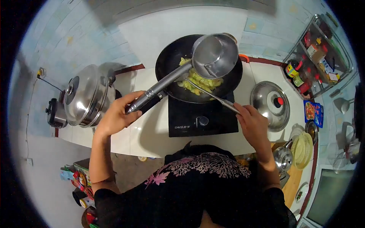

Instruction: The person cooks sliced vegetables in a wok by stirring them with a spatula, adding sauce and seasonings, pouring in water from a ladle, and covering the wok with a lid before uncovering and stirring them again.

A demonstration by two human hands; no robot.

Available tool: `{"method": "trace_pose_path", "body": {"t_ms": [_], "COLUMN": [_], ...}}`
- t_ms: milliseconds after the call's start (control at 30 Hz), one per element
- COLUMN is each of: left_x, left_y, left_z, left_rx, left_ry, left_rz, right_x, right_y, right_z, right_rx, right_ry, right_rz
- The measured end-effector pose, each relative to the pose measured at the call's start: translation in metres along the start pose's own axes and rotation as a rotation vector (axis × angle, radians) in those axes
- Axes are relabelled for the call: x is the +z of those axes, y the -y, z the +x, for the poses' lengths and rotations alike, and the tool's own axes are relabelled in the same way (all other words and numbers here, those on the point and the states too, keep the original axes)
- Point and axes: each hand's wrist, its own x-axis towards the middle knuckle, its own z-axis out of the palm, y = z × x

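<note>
Over the black wok (164, 68), my left hand (119, 114) grips the grey handle of a metal water dipper (215, 62). The dipper's round bowl hangs above the wok's far right part and hides some of it. The wok's dark handle runs just beneath the dipper's handle, close to my left fingers; whether they touch it I cannot tell. In the wok lies chopped yellow-green food (194, 88). My right hand (253, 123) is closed round the handle of a metal spatula (207, 92), whose head rests among the food.
The wok stands on a black cooker (203, 127). A large steamer pot (85, 97) and a small dark pot (56, 114) stand left. To the right are a wok lid (270, 104), a kettle (283, 157), a pale green basket (303, 151) and a bottle rack (317, 57).
</note>
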Motion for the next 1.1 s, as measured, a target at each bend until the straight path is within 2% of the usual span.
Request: {"method": "trace_pose_path", "body": {"t_ms": [100,233,400,500,600,800,900,967,1000,1067,1100], "left_x": [-0.004,-0.009,-0.027,-0.033,-0.037,-0.022,-0.004,0.013,0.021,0.041,0.052], "left_y": [0.004,0.017,0.051,0.071,0.100,0.151,0.187,0.196,0.206,0.249,0.234], "left_z": [0.004,0.005,0.002,-0.005,-0.011,-0.022,-0.018,-0.020,-0.022,-0.020,-0.018], "left_rx": [-0.081,-0.141,-0.113,-0.131,-0.130,-0.163,-0.262,-0.348,-0.294,-0.110,-0.233], "left_ry": [0.065,-0.022,-0.144,-0.245,-0.270,-0.352,-0.487,-0.605,-0.553,-0.396,-0.506], "left_rz": [-0.271,-0.546,-0.607,-0.620,-0.652,-0.825,-0.877,-0.973,-1.011,-1.099,-1.145], "right_x": [-0.002,-0.006,-0.008,-0.008,-0.009,0.015,0.016,0.001,-0.003,0.006,0.012], "right_y": [0.001,-0.002,-0.012,-0.017,-0.023,-0.033,-0.026,-0.015,-0.012,-0.015,-0.018], "right_z": [0.003,0.002,0.004,0.012,0.027,0.062,0.066,0.067,0.068,0.071,0.071], "right_rx": [0.030,0.011,0.040,0.104,0.104,0.044,0.018,0.056,0.076,-0.002,-0.034], "right_ry": [0.044,0.030,0.037,0.063,0.058,0.048,0.167,0.210,0.234,0.099,0.032], "right_rz": [0.001,-0.025,-0.018,-0.129,-0.114,-0.360,-0.494,-0.436,-0.408,-0.292,-0.235]}}
